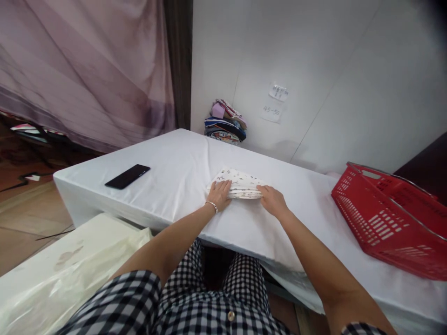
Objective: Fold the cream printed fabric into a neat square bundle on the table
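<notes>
A white cloth with small dark prints (239, 179), folded into a layered bundle, lies on the white-covered table (181, 158) in front of me. My left hand (220, 194) rests flat on the bundle's left side, fingers stretched out. At its right end, my right hand (272, 199) grips the edge of the folded cloth, the thumb side against the layers. The underside of the bundle is hidden, and whether the cloth is a garment I cannot tell.
A black phone (128, 176) lies on the table's left part. At the right stands a red plastic basket (380, 218). A stack of folded clothes (226, 122) sits at the far edge by the wall. Lower left is a surface with clear plastic sheeting (94, 274).
</notes>
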Tool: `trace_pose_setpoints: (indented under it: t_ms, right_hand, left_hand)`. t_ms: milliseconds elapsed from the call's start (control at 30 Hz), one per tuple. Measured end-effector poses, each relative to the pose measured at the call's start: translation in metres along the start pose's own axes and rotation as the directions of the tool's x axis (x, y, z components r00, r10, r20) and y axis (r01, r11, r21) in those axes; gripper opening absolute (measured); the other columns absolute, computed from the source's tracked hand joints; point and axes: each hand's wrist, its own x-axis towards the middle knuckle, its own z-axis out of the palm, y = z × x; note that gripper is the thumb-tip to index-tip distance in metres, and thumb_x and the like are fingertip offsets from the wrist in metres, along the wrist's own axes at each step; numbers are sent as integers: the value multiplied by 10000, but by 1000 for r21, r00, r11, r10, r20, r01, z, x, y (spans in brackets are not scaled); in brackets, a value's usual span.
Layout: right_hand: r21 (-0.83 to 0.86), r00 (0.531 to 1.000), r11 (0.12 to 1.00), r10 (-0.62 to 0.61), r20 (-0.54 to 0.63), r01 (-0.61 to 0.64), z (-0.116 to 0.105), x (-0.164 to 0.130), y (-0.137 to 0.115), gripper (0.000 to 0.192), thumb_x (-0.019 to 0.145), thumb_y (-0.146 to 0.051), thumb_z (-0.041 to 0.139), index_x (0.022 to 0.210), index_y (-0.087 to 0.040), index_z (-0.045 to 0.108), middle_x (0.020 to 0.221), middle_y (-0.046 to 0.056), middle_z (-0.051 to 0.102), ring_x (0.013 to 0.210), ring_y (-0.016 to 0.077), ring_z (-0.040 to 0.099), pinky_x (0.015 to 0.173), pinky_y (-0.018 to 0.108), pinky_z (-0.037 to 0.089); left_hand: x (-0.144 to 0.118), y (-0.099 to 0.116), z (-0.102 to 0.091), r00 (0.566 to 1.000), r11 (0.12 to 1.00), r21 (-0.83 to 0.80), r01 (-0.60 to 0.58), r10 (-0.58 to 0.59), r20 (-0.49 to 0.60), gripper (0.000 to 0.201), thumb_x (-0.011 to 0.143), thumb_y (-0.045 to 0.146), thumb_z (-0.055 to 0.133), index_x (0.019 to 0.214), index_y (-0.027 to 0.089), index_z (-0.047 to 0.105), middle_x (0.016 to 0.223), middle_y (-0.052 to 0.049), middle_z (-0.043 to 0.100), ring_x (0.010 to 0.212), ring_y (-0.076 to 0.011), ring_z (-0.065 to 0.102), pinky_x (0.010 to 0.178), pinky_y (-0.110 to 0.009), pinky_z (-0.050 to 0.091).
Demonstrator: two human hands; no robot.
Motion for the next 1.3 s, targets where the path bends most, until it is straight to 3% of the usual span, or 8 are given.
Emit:
trace_pose_setpoints:
  t_ms: [300, 500, 700, 833, 933, 1033, 1167, 1300]
  right_hand:
    - [-14, 990, 997, -79, -118, 78, -45, -13, 28, 530, 756, -89, 421, 1261, -241, 474, 1181, 56, 559, 1055, 219, 482, 787, 304, 456]
    - [54, 954, 989, -118, -275, 138, -101, -14, 69, 502, 759, -139, 457, 1251, -238, 489, 1171, 45, 565, 1086, 214, 500, 894, 354, 446]
    - [149, 888, 969, -114, -445, 199, -143, 31, 99, 481, 732, -179, 500, 1211, -217, 530, 1172, 54, 566, 1095, 221, 513, 954, 390, 400]
    - [266, 915, 952, -34, -401, 152, -107, 88, 101, 502, 702, -172, 504, 1202, -182, 545, 1225, 63, 544, 1144, 226, 483, 993, 403, 363]
    - [335, 962, 942, 108, -250, -19, -54, 111, 77, 495, 723, -180, 506, 1216, -163, 541, 1274, 83, 519, 1202, 225, 434, 1034, 387, 320]
    - [390, 988, 920, 86, -125, -31, 0, 104, 40, 476, 772, -232, 489, 1238, -148, 526, 1310, 77, 495, 1232, 200, 408, 1060, 343, 289]
    - [432, 996, 898, 88, 9, -83, 53, 72, 8, 447, 798, -254, 451, 1236, -216, 531, 1309, 27, 503, 1231, 193, 414, 1062, 354, 283]
    - [452, 987, 877, 154, 56, -162, 77, 56, 9, 440, 797, -204, 419, 1217, -167, 543, 1285, 59, 523, 1200, 178, 446, 1041, 307, 302]
  left_hand:
    - [0, 2, -24, 998, 998, -1, -56, 56, -22, 693, 733, 165, 463, 1389, 133, 240, 1199, -140, 526, 1136, -263, 459, 989, -406, 289]
    - [5, 35, -83, 993, 985, -129, -113, 114, 3, 747, 738, 177, 477, 1415, 213, 164, 1180, -83, 547, 1045, -249, 528, 874, -347, 392]
    - [26, 53, -133, 993, 835, -550, -27, 86, 83, 871, 699, 273, 598, 1423, 238, 115, 1082, -27, 611, 869, -196, 609, 766, -292, 458]
    - [52, 25, -102, 952, 650, -729, 217, 23, 304, 785, 706, 301, 598, 1394, 204, 233, 1096, -51, 625, 845, -183, 631, 729, -284, 497]
    - [54, -5, -60, 858, 702, -524, 481, -256, 446, 734, 695, 313, 622, 1349, 158, 327, 1101, -78, 634, 955, -204, 612, 803, -279, 487]
    - [37, -25, -27, 807, 716, -411, 564, -375, 456, 685, 713, 343, 612, 1314, 118, 372, 1179, -138, 592, 1051, -249, 574, 863, -325, 468]
    - [15, -30, -7, 842, 746, -407, 527, -393, 369, 731, 701, 450, 620, 1321, 164, 359, 1286, -106, 519, 1140, -250, 514, 933, -330, 429]
    - [9, -25, 2, 879, 755, -450, 477, -398, 263, 639, 731, 455, 585, 1294, 225, 389, 1271, -46, 531, 1089, -222, 543, 900, -308, 440]
